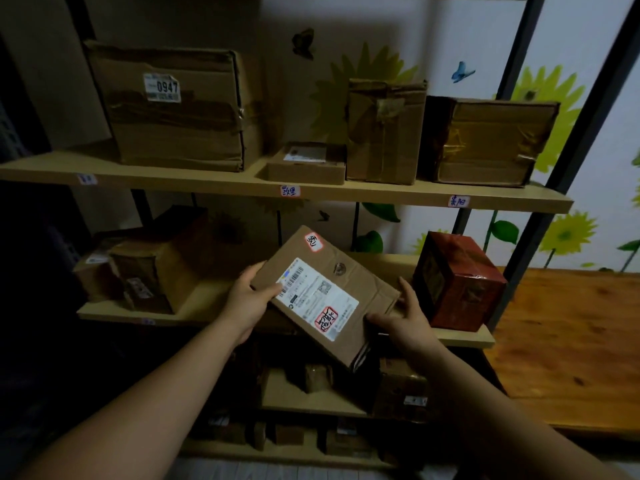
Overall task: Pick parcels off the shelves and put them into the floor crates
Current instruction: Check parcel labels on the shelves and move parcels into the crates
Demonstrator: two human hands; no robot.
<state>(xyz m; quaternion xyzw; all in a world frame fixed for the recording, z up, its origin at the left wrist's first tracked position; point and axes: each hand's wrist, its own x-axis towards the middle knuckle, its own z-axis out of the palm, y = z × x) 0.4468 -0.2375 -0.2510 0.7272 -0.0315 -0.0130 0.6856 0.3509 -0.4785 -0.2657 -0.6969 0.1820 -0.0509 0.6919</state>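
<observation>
A flat brown cardboard parcel with a white shipping label (pixel 325 296) was held tilted in front of the middle wooden shelf board (pixel 460 336), one corner up and another down toward the person. The left hand (pixel 247 299) gripped its left corner, thumb lying on the label and fingers (pixel 254 268) curled round the edge. The right hand (pixel 407 318) gripped the right side, thumb on the near edge and fingers closed round the far one. Whether the parcel touched the board could not be told. Just beside the right hand stood a dark red glossy box (pixel 457 282) on the same board. On the upper shelf (pixel 207 183) sat a large taped cardboard carton (pixel 173 109) (its sticker read 0947).
</observation>
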